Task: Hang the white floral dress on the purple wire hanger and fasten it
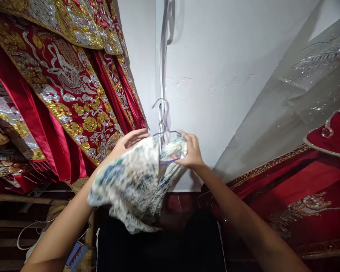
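Note:
A white garment with a blue and green floral print (130, 177) hangs partly over a thin purple wire hanger (167, 131). My left hand (132, 140) is closed at the garment's upper left, its fingers partly hidden by the cloth. With thumb and fingers around the hanger's right end and the cloth there, my right hand (192, 151) is closed too. The hanger's hook points up, in front of a narrow metal strip (162, 75) on the wall. Some of the cloth is blurred, and its lower part droops over my dark trousers.
Red costumes with gold and silver embroidery (70, 79) hang at the left. A white wall (215, 75) stands ahead. On the right are a sheer sequined cover (286, 102) and red embroidered cloth (308, 189). Wooden slats (5, 223) and a white cable (19, 238) lie low at left.

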The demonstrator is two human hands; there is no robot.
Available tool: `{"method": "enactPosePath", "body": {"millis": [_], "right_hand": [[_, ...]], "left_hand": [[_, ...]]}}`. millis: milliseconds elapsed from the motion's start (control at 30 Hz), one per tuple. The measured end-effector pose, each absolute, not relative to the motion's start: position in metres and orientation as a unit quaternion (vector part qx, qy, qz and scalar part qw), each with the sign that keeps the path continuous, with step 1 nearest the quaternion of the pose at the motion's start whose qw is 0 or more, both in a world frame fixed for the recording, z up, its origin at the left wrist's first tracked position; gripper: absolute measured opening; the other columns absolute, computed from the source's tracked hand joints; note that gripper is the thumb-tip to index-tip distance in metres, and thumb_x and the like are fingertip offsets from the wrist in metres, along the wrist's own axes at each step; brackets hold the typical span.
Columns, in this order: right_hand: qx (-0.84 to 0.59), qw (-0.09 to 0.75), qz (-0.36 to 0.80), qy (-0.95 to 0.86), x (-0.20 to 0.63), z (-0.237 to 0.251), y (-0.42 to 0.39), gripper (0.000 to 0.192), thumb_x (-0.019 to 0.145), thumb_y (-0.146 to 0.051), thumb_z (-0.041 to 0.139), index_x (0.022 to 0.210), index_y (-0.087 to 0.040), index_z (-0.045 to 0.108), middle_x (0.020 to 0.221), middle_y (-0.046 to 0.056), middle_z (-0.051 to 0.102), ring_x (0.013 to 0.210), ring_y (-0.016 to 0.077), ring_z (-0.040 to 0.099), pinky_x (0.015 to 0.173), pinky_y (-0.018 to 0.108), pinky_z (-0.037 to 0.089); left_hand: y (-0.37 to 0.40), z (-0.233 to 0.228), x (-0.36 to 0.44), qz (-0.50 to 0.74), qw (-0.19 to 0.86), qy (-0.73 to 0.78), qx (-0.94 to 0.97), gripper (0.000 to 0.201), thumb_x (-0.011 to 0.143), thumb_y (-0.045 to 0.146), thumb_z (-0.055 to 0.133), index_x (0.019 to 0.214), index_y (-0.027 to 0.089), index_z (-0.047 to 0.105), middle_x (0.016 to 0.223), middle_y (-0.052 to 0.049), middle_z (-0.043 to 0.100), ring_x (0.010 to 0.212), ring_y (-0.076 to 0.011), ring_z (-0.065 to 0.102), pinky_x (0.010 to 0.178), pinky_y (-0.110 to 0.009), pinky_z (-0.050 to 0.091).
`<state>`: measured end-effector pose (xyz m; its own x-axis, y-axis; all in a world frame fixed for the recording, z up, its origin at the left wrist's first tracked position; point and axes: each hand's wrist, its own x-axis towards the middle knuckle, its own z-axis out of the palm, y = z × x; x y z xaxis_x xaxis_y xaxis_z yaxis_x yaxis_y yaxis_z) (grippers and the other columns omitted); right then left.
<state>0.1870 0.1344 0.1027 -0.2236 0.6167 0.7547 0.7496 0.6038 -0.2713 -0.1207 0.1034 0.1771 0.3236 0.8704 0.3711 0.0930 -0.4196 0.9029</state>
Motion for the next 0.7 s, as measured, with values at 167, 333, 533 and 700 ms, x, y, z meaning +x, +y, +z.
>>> {"method": "enactPosePath", "body": {"millis": [167, 333, 533, 700], "right_hand": [[-0.55, 0.426, -0.108, -0.71, 0.22, 0.131, 0.144, 0.104, 0.069, -0.045, 0.075, 0.157, -0.025, 0.025, 0.123, 0.015, 0.048, 0.118, 0.0405, 0.048, 0.101, 0.056, 0.04], [-0.518, 0.361, -0.108, -0.768, 0.2, 0.161, 0.137, 0.109, 0.068, -0.052, 0.077, 0.159, -0.026, 0.022, 0.132, 0.016, 0.047, 0.123, 0.0423, 0.045, 0.104, 0.058, 0.035], [-0.448, 0.377, -0.038, -0.809, 0.185, 0.131, 0.102, 0.087, 0.076, -0.057, 0.072, 0.151, -0.032, 0.038, 0.153, 0.01, 0.039, 0.142, 0.0407, 0.031, 0.115, 0.059, 0.024], [-0.524, 0.531, 0.147, -0.649, 0.153, 0.048, 0.079, 0.035, 0.091, -0.055, 0.053, 0.085, -0.023, 0.067, 0.088, 0.008, 0.068, 0.087, 0.0273, 0.064, 0.083, 0.041, 0.05]], "left_hand": [[0.109, 0.106, -0.142, 0.484, 0.492, 0.403, 0.601, 0.087, 0.086, 0.082, 0.02, 0.124, 0.017, 0.064, 0.122, -0.018, 0.069, 0.122, -0.0337, 0.061, 0.102, -0.056, 0.05], [0.095, 0.044, -0.128, 0.513, 0.458, 0.461, 0.561, 0.066, 0.08, 0.071, 0.06, 0.122, 0.02, 0.066, 0.134, -0.01, 0.064, 0.136, -0.0309, 0.05, 0.117, -0.045, 0.035], [0.065, 0.005, -0.11, 0.557, 0.465, 0.508, 0.465, 0.054, 0.086, 0.06, 0.06, 0.123, 0.02, 0.064, 0.13, -0.009, 0.067, 0.129, -0.0309, 0.057, 0.111, -0.045, 0.044], [0.047, -0.024, -0.095, 0.563, 0.489, 0.537, 0.396, 0.057, 0.087, 0.062, 0.058, 0.129, 0.023, 0.059, 0.142, -0.009, 0.059, 0.136, -0.0289, 0.05, 0.116, -0.042, 0.039]]}}
